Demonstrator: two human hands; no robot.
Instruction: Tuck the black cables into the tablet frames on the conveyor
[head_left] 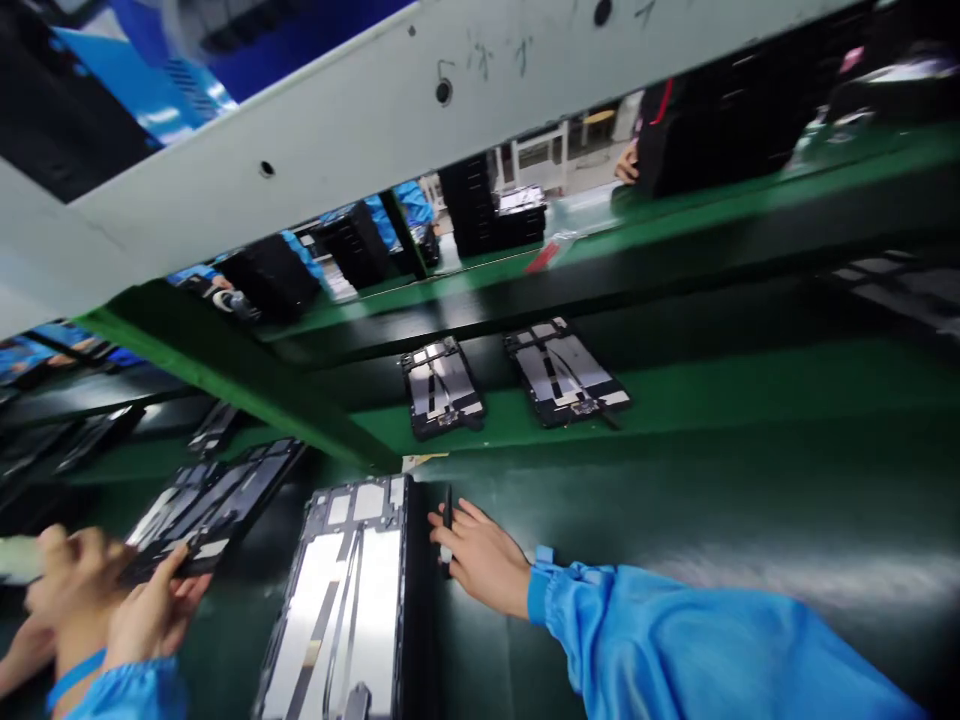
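Note:
At the lower left, my left hand (pixel 154 610) grips the near edge of an opened tablet (pixel 251 490), thumb on top and fingers underneath. The tablet is tilted, its dark frame and grey inner plates showing. My right hand (pixel 487 555), in a blue sleeve, is low over the green bench with its fingers around a thin black pen-like tool (pixel 448 525); its exact kind I cannot make out. Between my hands is a stack topped by an opened tablet (pixel 352 590) with silver plates and dark ribbon cables.
Another person's blurred hands (pixel 71 575) are close beside my left hand. Two opened tablets (pixel 442 385) (pixel 566 370) lie farther back on the belt. A green post (pixel 247 385) and a pale overhead beam (pixel 360 110) cross the view. Black stacks (pixel 495 205) stand on the far shelf.

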